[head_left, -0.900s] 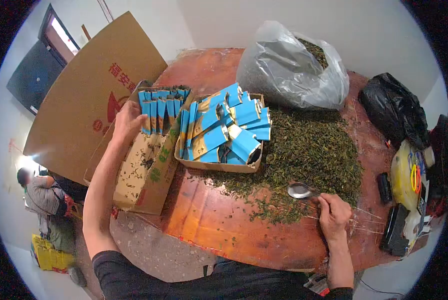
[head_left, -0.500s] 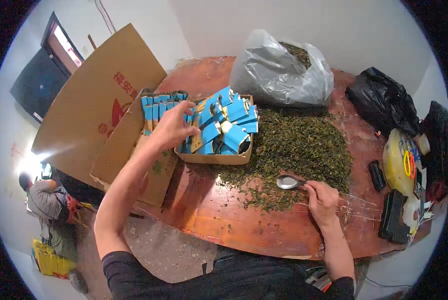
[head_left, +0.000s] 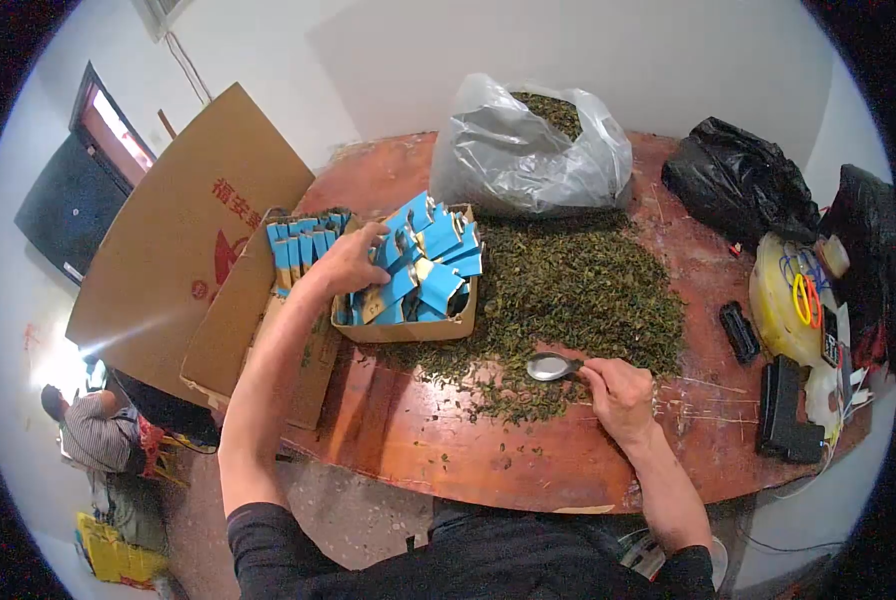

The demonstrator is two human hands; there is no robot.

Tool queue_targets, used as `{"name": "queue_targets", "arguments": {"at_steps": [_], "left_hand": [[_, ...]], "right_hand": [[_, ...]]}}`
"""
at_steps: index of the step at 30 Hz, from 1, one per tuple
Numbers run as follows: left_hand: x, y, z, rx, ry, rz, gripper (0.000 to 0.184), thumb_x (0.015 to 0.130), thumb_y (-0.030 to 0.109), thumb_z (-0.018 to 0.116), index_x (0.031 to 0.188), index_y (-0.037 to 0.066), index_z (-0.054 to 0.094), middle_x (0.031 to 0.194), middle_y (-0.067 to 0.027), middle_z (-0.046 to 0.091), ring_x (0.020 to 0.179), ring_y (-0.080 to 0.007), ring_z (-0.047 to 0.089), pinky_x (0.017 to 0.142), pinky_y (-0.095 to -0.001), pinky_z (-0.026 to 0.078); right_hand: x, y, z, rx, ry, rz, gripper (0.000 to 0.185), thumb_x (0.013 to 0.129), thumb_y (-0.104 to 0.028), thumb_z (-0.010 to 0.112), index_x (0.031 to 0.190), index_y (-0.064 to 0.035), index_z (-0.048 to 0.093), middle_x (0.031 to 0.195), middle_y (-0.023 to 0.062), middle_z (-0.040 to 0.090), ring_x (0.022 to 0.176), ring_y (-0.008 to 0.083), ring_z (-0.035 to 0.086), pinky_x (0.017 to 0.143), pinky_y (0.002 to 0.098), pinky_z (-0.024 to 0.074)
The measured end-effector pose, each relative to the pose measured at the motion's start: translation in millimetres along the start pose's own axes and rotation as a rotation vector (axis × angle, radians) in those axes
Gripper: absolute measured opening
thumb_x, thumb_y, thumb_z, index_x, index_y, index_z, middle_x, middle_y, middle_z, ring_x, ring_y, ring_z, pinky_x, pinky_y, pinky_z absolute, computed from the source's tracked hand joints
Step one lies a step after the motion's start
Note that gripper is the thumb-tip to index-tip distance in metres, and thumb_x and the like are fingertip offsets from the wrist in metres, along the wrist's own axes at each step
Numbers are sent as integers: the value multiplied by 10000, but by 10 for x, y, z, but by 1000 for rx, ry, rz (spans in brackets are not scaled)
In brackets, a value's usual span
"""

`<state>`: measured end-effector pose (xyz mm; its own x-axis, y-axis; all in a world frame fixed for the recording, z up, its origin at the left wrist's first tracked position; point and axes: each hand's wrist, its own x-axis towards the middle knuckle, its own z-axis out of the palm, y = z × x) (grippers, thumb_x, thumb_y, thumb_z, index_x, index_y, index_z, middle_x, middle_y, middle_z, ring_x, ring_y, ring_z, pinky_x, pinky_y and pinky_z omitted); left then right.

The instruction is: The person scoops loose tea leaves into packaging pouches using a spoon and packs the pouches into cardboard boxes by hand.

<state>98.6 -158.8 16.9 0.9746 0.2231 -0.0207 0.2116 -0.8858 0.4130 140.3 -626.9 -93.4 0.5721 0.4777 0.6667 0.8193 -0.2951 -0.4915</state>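
My left hand [head_left: 352,262] is at the left side of a small cardboard box [head_left: 408,330] heaped with blue foil packets [head_left: 438,285]. Its thumb and fingers are apart at the edge of the pile; whether they touch a packet is hard to tell. My right hand [head_left: 620,398] grips the handle of a metal spoon [head_left: 550,367]. The spoon's bowl is over the near edge of a spread of dried, dark green tea-like leaves [head_left: 588,290]. No leaves show clearly in the bowl.
Left of the box stands a large open carton [head_left: 183,240] with a row of blue packets [head_left: 303,245]. A clear plastic bag of leaves [head_left: 528,155] is at the back. Black bags [head_left: 738,185], scissors [head_left: 800,298] and a black tool [head_left: 783,410] lie right. Another person [head_left: 98,430] sits far left.
The camera view has shifted, moving most table items slightly left in the picture. My left hand stays by the packets, a little nearer the pile's left edge. The spoon remains in my right hand.
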Motion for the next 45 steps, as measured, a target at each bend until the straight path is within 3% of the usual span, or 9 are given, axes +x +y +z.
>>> {"name": "queue_targets", "arguments": {"at_steps": [7, 13, 16, 19, 22, 32, 41, 44, 45], "left_hand": [[13, -65, 31, 117, 62, 78, 795, 746, 103, 881, 1472, 32, 566, 1371, -189, 681, 1151, -265, 700, 1007, -406, 556], [-61, 34, -12, -50, 65, -85, 771, 777, 100, 893, 1466, 16, 556, 1336, -146, 693, 1026, -226, 718, 935, -393, 579], [-133, 125, -38, -154, 136, -35, 716, 761, 174, 880, 1403, 8, 611, 1293, -173, 710, 1134, -290, 702, 995, -419, 552], [-179, 224, -96, -301, 196, -85, 690, 770, 150, 872, 1393, 10, 612, 1269, -137, 716, 995, -216, 714, 894, -380, 581], [-157, 233, -120, -344, 259, -53, 637, 799, 122, 856, 1376, 0, 614, 1221, -137, 722, 915, -169, 700, 812, -343, 576], [-643, 847, -255, -427, 505, 163, 528, 818, 100, 837, 1291, -6, 629, 1077, -47, 692, 909, -121, 638, 822, -303, 544], [-1338, 1311, 377, -850, 345, 249, 614, 840, 72, 871, 1377, 8, 580, 1130, -17, 667, 947, -77, 634, 777, -244, 534], [-1433, 1277, 627, -760, 252, 140, 649, 808, 113, 902, 1366, 15, 586, 1098, -3, 662, 928, -77, 624, 772, -246, 526], [-1440, 1241, 722, -746, 213, 96, 688, 803, 145, 907, 1401, 32, 585, 1184, -15, 676, 1024, -101, 630, 880, -276, 522]], "right_hand": [[-6, 7, 16, -22, 16, -7, 86, 872, 6, 795, 926, -17, 731, 843, 121, 762, 727, 293, 755, 630, 387, 588], [-2, 24, 15, -26, 23, -21, 69, 889, 12, 783, 938, 1, 735, 826, 139, 758, 690, 287, 747, 603, 372, 580], [-25, 17, 26, -9, 23, -4, 79, 883, -6, 792, 926, -28, 729, 844, 117, 759, 733, 289, 754, 636, 388, 586], [7, 13, 5, 10, 16, -5, 65, 896, -9, 783, 924, -24, 726, 833, 123, 755, 722, 292, 749, 627, 385, 583], [4, 30, -11, 26, 3, 28, 52, 914, -19, 773, 908, -19, 721, 826, 132, 754, 707, 296, 746, 613, 378, 580], [91, -328, -15, 246, -148, 253, 95, 967, -100, 755, 922, -18, 741, 759, 140, 735, 613, 261, 731, 569, 376, 563], [213, -375, 229, 306, -217, 396, 195, 1007, -181, 716, 914, -18, 768, 733, 157, 734, 595, 266, 740, 553, 395, 569], [268, -303, 281, 269, -186, 430, 208, 1008, -184, 710, 896, -18, 765, 749, 164, 746, 612, 282, 747, 571, 406, 581], [279, -239, 322, 220, -161, 403, 202, 1004, -177, 712, 892, -17, 764, 754, 165, 749, 617, 290, 748, 575, 407, 584]]}}
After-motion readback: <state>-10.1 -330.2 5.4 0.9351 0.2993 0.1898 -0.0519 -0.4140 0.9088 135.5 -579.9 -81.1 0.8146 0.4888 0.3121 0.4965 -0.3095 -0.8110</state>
